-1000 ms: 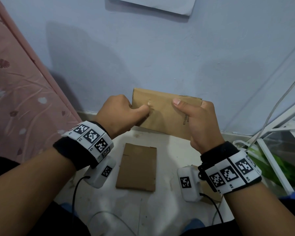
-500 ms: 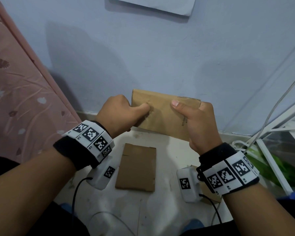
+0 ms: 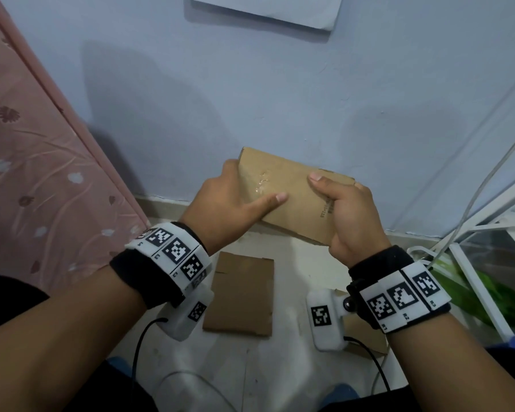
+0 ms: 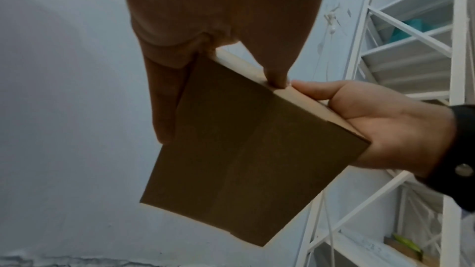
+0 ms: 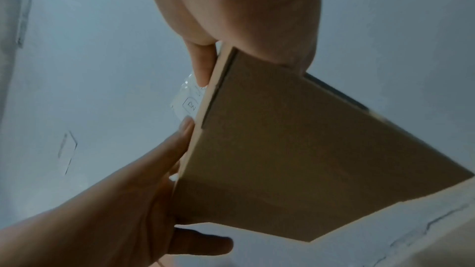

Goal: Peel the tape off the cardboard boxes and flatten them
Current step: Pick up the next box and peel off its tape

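I hold a brown cardboard box (image 3: 295,200) in the air in front of the blue wall. My left hand (image 3: 229,209) grips its left end, thumb laid across the near face and fingers behind. My right hand (image 3: 348,215) grips the right end, thumb on the near face. A crinkled bit of clear tape (image 3: 262,181) shows on the face between the thumbs. The left wrist view shows the box (image 4: 244,159) from below, dark, with the right hand (image 4: 385,129) at its corner. In the right wrist view loose clear tape (image 5: 187,96) sticks out beside the box (image 5: 295,159).
A flattened cardboard piece (image 3: 241,292) lies on the white floor below the hands. Another cardboard piece (image 3: 366,337) lies under my right wrist. A white metal rack (image 3: 473,233) with something green (image 3: 488,289) stands at the right. A pink mattress (image 3: 27,173) leans at the left.
My left hand uncurled from a fist at the tape spot and now spans the box's left end. The right hand keeps its grip. The box tilted slightly.
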The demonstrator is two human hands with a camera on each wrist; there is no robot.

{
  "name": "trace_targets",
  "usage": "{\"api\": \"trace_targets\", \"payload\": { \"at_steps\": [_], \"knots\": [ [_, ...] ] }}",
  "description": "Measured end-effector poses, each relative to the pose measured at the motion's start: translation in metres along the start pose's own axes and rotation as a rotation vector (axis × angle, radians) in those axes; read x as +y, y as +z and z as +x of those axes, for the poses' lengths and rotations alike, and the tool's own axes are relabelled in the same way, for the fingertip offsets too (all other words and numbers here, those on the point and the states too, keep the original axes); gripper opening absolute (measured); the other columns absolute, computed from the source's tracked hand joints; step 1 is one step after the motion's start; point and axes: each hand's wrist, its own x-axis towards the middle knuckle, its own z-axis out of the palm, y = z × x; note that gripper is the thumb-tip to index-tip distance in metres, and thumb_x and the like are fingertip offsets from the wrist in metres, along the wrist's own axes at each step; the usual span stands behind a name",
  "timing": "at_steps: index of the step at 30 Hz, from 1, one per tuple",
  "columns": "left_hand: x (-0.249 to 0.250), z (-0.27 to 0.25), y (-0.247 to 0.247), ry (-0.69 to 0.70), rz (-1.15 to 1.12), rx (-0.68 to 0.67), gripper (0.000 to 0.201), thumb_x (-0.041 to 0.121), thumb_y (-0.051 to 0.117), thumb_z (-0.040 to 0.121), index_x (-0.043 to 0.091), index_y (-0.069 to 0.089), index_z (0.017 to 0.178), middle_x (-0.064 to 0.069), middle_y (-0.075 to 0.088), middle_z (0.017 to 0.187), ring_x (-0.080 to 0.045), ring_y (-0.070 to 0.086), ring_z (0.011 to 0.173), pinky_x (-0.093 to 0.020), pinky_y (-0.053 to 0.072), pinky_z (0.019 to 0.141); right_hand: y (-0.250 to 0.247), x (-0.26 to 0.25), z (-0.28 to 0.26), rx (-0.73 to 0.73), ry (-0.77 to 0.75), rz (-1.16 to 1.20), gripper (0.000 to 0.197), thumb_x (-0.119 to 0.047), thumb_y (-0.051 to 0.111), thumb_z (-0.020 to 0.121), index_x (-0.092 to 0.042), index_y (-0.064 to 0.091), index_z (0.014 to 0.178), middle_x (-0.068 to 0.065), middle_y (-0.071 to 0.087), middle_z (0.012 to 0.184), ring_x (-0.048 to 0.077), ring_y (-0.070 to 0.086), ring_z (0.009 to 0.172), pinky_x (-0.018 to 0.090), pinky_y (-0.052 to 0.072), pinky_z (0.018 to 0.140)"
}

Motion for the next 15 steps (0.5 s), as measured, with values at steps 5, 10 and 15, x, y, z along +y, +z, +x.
{"api": "trace_targets", "payload": {
  "at_steps": [5,10,15],
  "knots": [
    [-0.004,0.004,-0.001,0.075,0.001,0.038,0.050,0.063,0.056,0.092,0.014,0.051,0.103,0.004,0.059,0.078,-0.005,0.056,0.069,-0.015,0.036,0.051,0.001,0.002,-0.004,0.000,0.057,0.065,0.027,-0.015,0.069,0.094,0.003,0.073,0.113,0.023,0.075,0.111,0.041,0.075,0.100,0.056,0.061,0.087],
    [-0.004,0.007,-0.007,0.149,0.057,0.048,0.040,0.056,0.051,0.098,0.021,0.043,0.079,0.005,0.051,0.066,-0.006,0.049,0.059,-0.015,0.035,0.051,-0.002,0.002,-0.001,-0.019,0.102,0.120,0.029,-0.015,0.068,0.094,0.002,0.072,0.116,0.026,0.073,0.118,0.043,0.073,0.105,0.056,0.060,0.090],
    [-0.010,0.009,-0.010,0.150,0.038,0.082,0.047,0.045,0.041,0.105,0.013,0.046,0.072,-0.002,0.051,0.061,-0.018,0.052,0.058,-0.027,0.038,0.054,-0.004,0.004,0.001,-0.031,0.130,0.122,0.032,-0.017,0.067,0.094,0.000,0.071,0.121,0.023,0.073,0.119,0.041,0.073,0.107,0.057,0.059,0.091]
  ]
}}
